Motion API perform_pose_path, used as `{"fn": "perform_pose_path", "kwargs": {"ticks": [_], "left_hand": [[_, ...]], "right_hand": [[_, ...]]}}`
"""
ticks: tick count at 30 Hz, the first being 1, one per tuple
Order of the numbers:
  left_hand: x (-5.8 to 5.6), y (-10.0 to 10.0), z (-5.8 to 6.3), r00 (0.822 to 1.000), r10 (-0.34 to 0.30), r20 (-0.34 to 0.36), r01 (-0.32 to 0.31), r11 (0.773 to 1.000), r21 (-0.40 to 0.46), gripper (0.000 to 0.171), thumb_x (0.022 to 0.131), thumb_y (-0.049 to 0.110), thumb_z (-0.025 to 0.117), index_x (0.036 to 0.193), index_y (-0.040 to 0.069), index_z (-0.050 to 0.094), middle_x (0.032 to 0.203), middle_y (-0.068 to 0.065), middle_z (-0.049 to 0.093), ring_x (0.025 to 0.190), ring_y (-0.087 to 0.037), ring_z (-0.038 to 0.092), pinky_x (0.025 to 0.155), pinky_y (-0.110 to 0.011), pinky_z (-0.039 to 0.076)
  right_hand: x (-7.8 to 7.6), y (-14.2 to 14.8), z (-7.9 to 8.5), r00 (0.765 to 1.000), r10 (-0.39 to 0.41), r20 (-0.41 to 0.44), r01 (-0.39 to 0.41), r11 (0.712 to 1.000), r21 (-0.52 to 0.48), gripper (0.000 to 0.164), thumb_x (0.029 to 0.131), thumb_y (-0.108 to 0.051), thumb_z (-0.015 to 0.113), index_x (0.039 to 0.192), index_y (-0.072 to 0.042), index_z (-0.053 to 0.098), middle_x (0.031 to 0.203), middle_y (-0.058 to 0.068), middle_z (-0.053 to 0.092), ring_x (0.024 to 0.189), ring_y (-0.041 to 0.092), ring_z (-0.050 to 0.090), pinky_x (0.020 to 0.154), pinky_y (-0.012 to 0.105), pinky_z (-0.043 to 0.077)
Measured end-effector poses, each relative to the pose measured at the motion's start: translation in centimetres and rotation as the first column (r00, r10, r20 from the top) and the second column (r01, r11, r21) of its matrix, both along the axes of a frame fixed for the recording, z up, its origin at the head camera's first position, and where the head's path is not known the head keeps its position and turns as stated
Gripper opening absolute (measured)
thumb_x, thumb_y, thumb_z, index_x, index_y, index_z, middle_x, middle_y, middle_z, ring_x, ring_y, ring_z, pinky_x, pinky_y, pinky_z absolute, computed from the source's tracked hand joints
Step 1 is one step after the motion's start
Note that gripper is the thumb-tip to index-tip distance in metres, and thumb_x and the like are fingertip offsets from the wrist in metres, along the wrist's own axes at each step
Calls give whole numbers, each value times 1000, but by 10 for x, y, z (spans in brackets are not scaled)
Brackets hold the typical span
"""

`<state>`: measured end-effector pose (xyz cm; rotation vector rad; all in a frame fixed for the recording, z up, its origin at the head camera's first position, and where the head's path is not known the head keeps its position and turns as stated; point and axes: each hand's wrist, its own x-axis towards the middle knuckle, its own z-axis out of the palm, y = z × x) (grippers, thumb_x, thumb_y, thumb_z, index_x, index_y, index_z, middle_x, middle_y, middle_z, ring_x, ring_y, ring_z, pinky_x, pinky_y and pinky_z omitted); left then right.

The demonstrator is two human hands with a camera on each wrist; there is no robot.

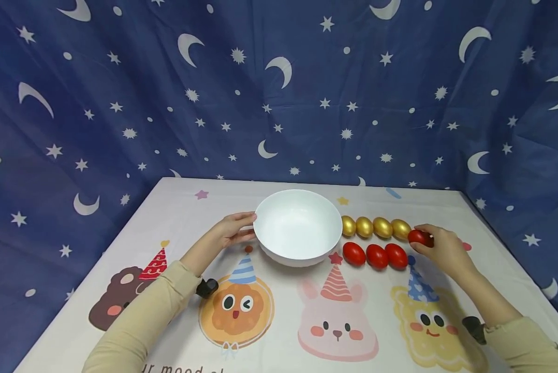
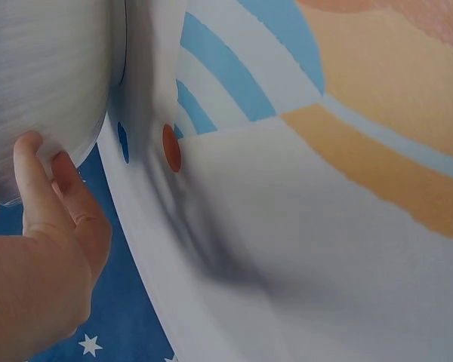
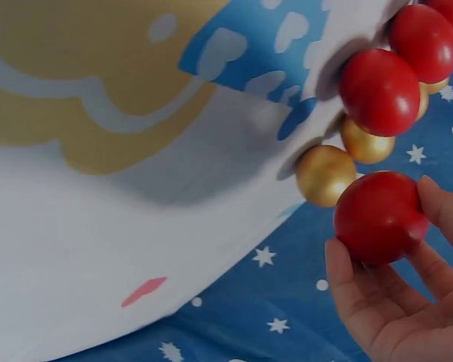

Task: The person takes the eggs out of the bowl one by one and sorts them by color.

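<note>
A white bowl (image 1: 297,228) stands on the table, its inside bare where it shows. Against its left outer wall my left hand (image 1: 236,229) rests with extended fingers; the left wrist view shows fingertips (image 2: 32,143) touching the bowl (image 2: 45,83). On the right, my right hand (image 1: 446,248) pinches a glossy red egg (image 1: 420,238) between thumb and fingers, at the right end of a row of several gold eggs (image 1: 382,227). In the right wrist view the held red egg (image 3: 381,217) is close to a gold egg (image 3: 326,175); whether they touch I cannot tell.
Three red eggs (image 1: 377,256) lie in a row in front of the gold ones, right of the bowl. A white cloth with cartoon prints (image 1: 337,331) covers the table. Behind it hangs a dark blue curtain (image 1: 307,140) with moons and stars.
</note>
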<state>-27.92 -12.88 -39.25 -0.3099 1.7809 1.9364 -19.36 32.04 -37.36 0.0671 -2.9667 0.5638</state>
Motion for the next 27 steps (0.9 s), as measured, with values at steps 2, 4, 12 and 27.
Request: {"fn": "perform_pose_path", "kwargs": {"ticks": [2,4,12,27], "left_hand": [[0,0,-1,1000,1,-3,-1,1000,1,53,97,21,52,145,8,35,144,-21,38,70,-7,63,69,-15,61],[-1,1,-1,1000,3,-6,-3,1000,5,52,97,21,53,145,7,35,144,-22,38,69,-7,63,68,-15,61],[0,0,0,1000,7,-1,-7,1000,7,52,98,21,52,145,7,36,143,-21,39,67,-7,63,66,-14,61],[0,0,1,1000,-1,1,1,1000,-16,52,97,22,53,145,8,36,142,-20,40,72,-8,62,70,-16,61]], "right_hand": [[-1,3,-2,1000,-10,24,10,1000,3,47,83,-13,71,118,13,53,105,36,59,82,40,58,77,56,58],[-3,6,-4,999,-10,35,10,1000,8,47,83,-14,71,118,13,54,103,35,59,80,39,58,76,54,59],[-10,16,-15,994,17,109,-16,1000,-6,48,83,-16,72,114,15,55,98,34,60,80,37,59,74,51,61],[-16,21,-23,961,17,277,-8,999,-33,51,86,-21,69,118,15,51,102,34,58,86,38,57,74,44,62]]}}
